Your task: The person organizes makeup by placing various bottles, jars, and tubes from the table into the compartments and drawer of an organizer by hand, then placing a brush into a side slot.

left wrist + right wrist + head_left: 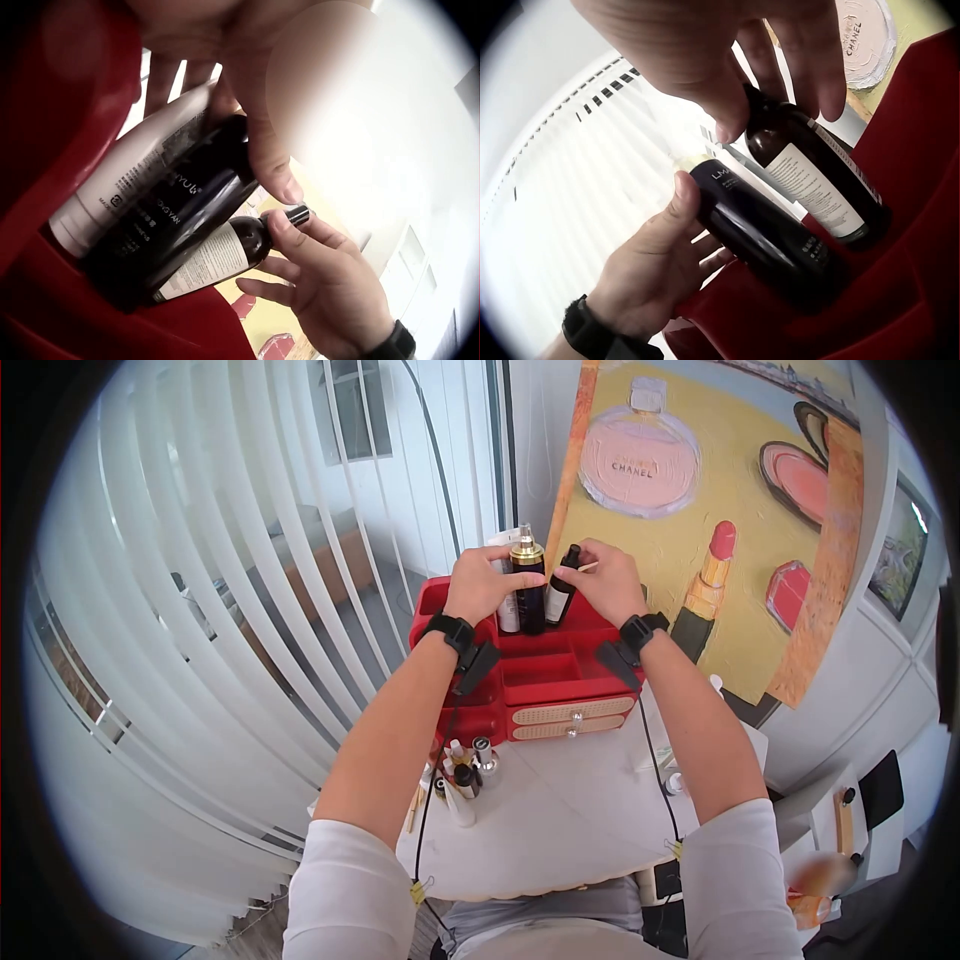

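Observation:
My left hand is curled round the upper part of a tall black bottle with a gold collar and clear cap. A pale tube stands beside that bottle, under the left fingers. My right hand pinches the dark top of a smaller dark bottle with a white label, which leans to the right. All three stand in the back compartment of a red organizer. In the right wrist view the small bottle has its base down in the red compartment, near the black bottle.
Two woven-front drawers form the organizer's front. Several small bottles and a white tube stand on the white table at its front left. Behind the organizer is a large painting; vertical blinds hang at left.

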A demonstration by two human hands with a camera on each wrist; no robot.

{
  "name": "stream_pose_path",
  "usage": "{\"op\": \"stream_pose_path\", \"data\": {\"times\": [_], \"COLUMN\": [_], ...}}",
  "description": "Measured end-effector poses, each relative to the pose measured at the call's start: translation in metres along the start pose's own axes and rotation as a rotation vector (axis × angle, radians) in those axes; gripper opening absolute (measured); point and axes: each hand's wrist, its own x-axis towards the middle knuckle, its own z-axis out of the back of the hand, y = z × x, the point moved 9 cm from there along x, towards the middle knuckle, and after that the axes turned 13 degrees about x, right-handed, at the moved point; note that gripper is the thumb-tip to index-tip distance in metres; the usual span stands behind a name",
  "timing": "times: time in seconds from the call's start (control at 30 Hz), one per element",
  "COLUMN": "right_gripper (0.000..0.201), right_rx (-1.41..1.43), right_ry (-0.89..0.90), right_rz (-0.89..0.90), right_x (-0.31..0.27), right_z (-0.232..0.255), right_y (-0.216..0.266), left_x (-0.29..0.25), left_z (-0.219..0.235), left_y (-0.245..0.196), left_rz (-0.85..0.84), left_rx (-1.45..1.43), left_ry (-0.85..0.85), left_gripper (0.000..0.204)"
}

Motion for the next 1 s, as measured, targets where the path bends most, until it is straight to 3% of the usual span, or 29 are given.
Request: {"op": "stream_pose_path", "data": {"times": [0.33,0.43,0.53,0.73,0.8,0.9,1.0], "right_gripper": [0.038,0.036,0.035,0.031,0.030,0.027,0.029], "right_rx": [-0.053,-0.033,-0.005,-0.036,0.077,0.221,0.106], "right_ry": [0.037,0.024,0.043,0.072,0.028,0.058,0.158], "right_rz": [-0.074,-0.046,-0.071,-0.064,-0.069,-0.099,-0.093], "right_x": [0.000,0.000,0.000,0.002,0.005,0.008,-0.001], "right_z": [-0.016,-0.015,-0.014,-0.021,-0.024,-0.036,-0.044], "right_y": [-0.005,-0.010,-0.012,-0.022,-0.030,-0.047,-0.075], "left_x": [0.001,-0.002,-0.002,-0.002,-0.001,-0.008,-0.013], "left_z": [-0.004,0.003,-0.006,-0.011,-0.002,0.006,0.010], "left_y": [0.008,0.000,0.001,0.008,0.009,0.000,-0.002], "left_rz": [0.046,-0.089,-0.012,-0.045,-0.088,-0.030,0.025], "left_rx": [0.023,0.131,0.147,0.029,0.057,0.177,0.202], "left_ry": [0.053,-0.032,0.113,0.134,-0.006,-0.082,-0.127], "left_gripper": [0.051,0.050,0.054,0.036,0.035,0.036,0.036]}}
